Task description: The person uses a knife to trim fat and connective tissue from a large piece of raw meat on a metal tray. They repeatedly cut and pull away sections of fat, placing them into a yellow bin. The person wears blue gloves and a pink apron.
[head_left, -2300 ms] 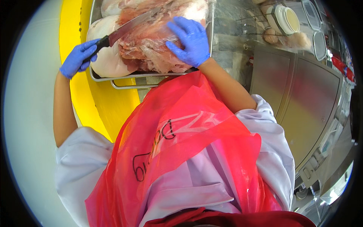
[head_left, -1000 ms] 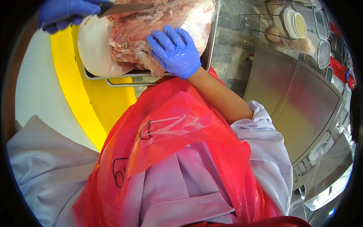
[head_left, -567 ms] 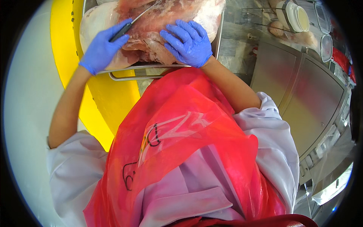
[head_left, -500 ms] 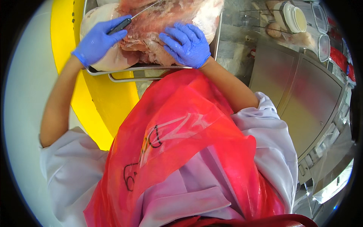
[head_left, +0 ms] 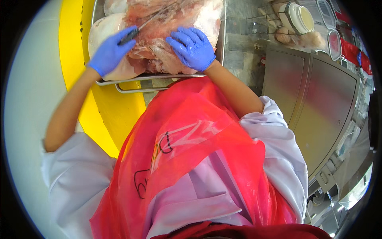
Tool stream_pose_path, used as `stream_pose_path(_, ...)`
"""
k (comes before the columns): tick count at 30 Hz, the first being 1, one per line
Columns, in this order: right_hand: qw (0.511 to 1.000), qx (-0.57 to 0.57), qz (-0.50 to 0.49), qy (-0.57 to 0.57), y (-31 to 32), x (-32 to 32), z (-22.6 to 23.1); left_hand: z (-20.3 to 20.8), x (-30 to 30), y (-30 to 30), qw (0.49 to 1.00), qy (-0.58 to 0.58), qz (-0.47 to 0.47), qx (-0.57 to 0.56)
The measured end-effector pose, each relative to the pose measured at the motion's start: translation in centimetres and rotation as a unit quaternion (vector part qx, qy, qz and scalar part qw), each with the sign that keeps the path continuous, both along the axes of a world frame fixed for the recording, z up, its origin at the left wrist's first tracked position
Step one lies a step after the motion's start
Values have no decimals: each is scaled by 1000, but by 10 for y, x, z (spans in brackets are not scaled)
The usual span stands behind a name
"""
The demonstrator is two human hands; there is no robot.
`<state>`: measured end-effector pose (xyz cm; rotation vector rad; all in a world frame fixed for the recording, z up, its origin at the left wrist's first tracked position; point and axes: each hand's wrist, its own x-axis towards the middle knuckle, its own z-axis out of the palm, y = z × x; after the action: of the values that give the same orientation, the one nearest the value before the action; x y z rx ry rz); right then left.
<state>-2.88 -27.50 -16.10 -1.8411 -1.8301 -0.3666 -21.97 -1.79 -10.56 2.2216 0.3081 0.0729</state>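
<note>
Long, black-handled metal knife (head_left: 130, 35): blade (head_left: 156, 16) shows a dull shine, handle (head_left: 127, 37) looks like smooth plastic; blue-gloved left hand (head_left: 108, 54) and blue-gloved right hand (head_left: 195, 48) both wear thin, smooth film. Raw pink meat slab (head_left: 159, 47) looks moist and rough, against smooth, glossy silver metal tray (head_left: 159, 76). Translucent red plastic apron (head_left: 199, 107) is glossy, creased, over matt white cloth coat (head_left: 79, 171); grey two-door metal cabinet (head_left: 324, 107) has a satin finish.

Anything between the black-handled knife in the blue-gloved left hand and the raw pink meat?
Nothing visible. The left hand holds the knife over the meat; contact is unclear. The right hand lies right of the knife, not across its line.
</note>
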Motion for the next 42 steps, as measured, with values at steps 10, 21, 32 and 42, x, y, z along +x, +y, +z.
stream_pose_path(10,984,60,-124,109,-73,8,58,-1,16,6,997,80,-10,-7)
stream_pose_path(21,955,90,-254,127,-109,8,53,201,176,7,824,540,-72,154)
stream_pose_path(32,959,82,-247,113,-98,14,79,135,85,-15,930,351,-43,104)
stream_pose_path(42,748,-127,-53,649,-67,24,112,91,8,-181,937,-110,307,-129)
